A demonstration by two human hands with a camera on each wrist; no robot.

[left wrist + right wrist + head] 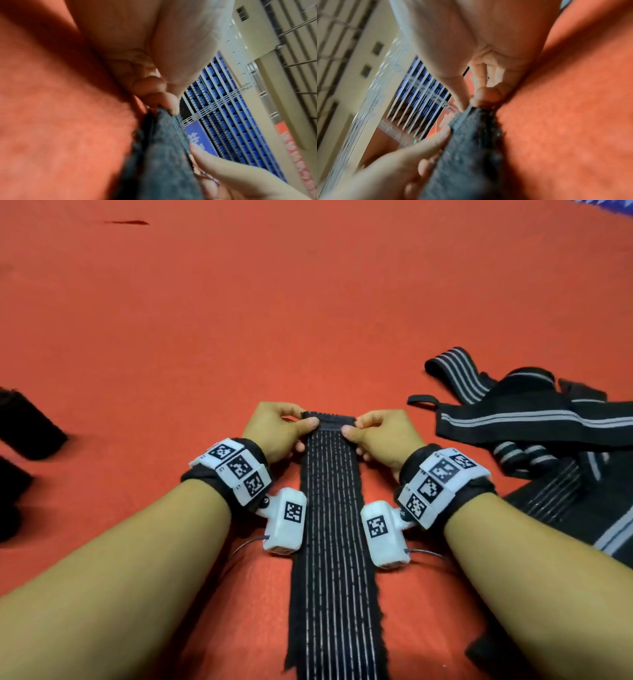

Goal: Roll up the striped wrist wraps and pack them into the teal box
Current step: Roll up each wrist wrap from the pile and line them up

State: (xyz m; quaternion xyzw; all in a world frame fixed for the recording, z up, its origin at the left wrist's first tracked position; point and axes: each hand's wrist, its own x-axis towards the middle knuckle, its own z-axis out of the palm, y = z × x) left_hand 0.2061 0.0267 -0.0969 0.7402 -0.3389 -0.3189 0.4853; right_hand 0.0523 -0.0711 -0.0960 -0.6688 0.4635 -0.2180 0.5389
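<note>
Both hands pinch the far end of a striped wrist wrap [330, 508] lying flat on the red floor [239, 320]: the left hand [274, 429] grasps its left corner, the right hand [383, 436] its right corner, fingers [169, 100] curled over the folded edge. More wraps [524, 412] lie tangled right of the right fingers.

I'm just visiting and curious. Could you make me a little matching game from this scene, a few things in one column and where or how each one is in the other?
Things:
1. striped wrap
2. left hand
3. pile of wraps
4. red mat

States:
A. lies tangled and unrolled at the right
B. stretched out flat toward the person
C. lies under everything
D. pinches the left corner of the wrap's far end

Pairs: 1-B, 2-D, 3-A, 4-C
</note>
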